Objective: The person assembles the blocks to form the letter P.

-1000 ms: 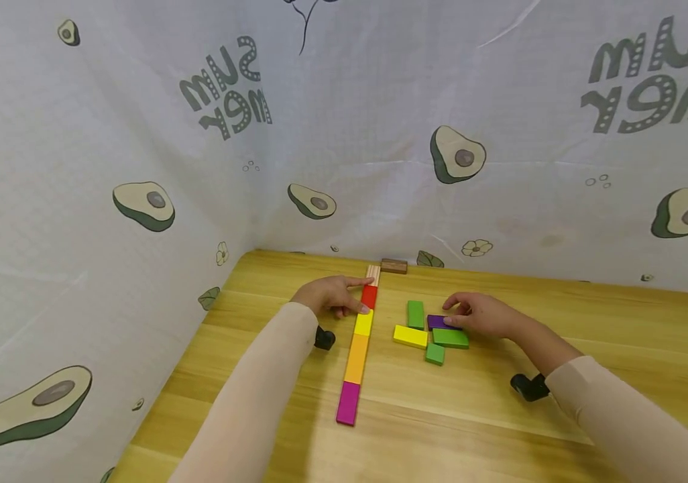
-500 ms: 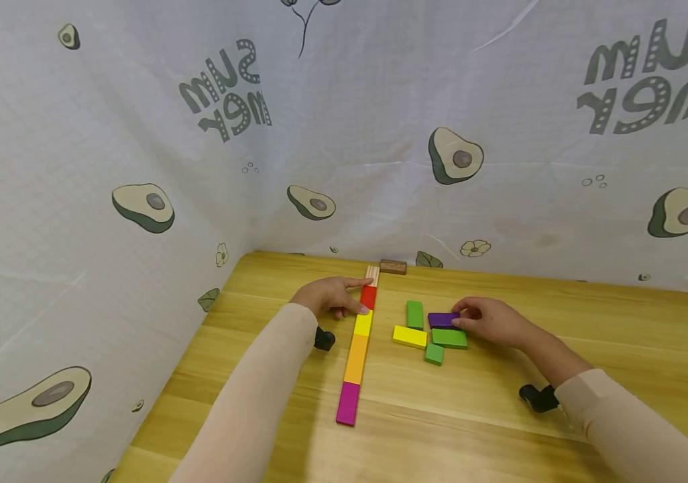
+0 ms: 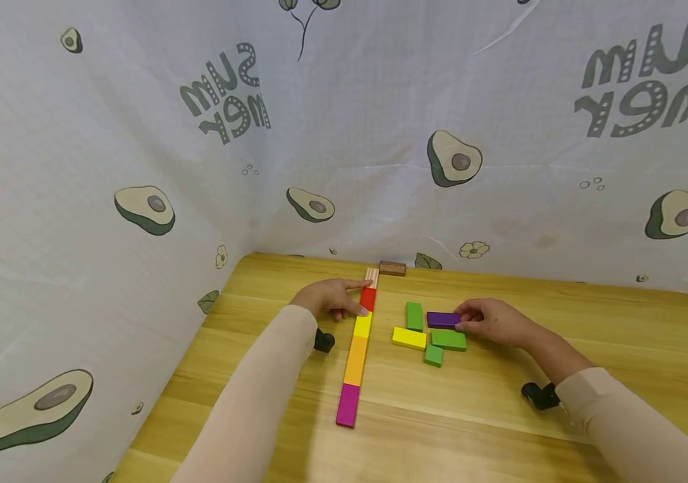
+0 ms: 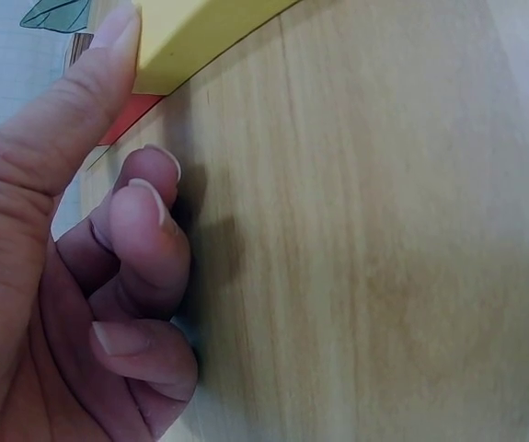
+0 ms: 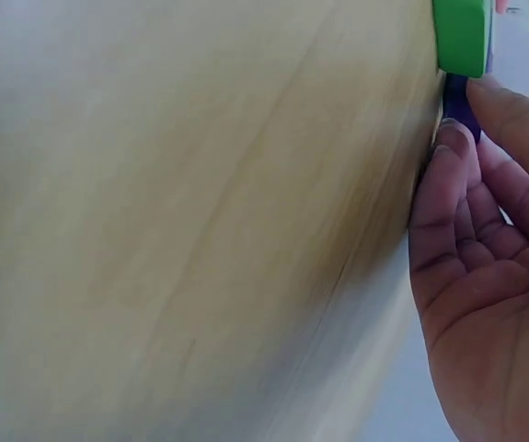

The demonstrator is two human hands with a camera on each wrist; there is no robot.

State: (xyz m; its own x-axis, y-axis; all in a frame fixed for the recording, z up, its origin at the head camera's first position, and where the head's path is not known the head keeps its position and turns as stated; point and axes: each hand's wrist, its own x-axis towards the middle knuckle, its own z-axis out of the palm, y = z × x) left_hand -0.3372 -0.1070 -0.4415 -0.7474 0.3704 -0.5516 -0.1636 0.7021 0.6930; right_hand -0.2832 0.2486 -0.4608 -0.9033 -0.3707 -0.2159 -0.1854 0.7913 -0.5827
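My right hand (image 3: 490, 322) pinches the right end of a purple block (image 3: 442, 320) between thumb and fingers. In the right wrist view that purple block (image 5: 461, 118) shows between the fingertips, partly behind a green block (image 5: 462, 37). My left hand (image 3: 328, 296) reaches over a straight row of blocks. Its index finger touches the pale wood block (image 3: 371, 274) at the row's far end, past the red block (image 3: 368, 300). The thumb rests on the yellow block (image 4: 200, 32); the other fingers curl loosely beside the row. Nearer me follow an orange block (image 3: 355, 361) and a magenta one (image 3: 348, 405).
Around the purple block lie a long green block (image 3: 448, 340), a small green one (image 3: 433, 355), an upright-lying green one (image 3: 414, 316) and a yellow one (image 3: 409, 338). A dark brown block (image 3: 392, 268) lies by the curtain (image 3: 380, 221) at the table's (image 3: 440, 429) back edge.
The right hand has shifted right along the purple block and gone from reaching over it to pinching its right end. The left hand keeps its place on the row.
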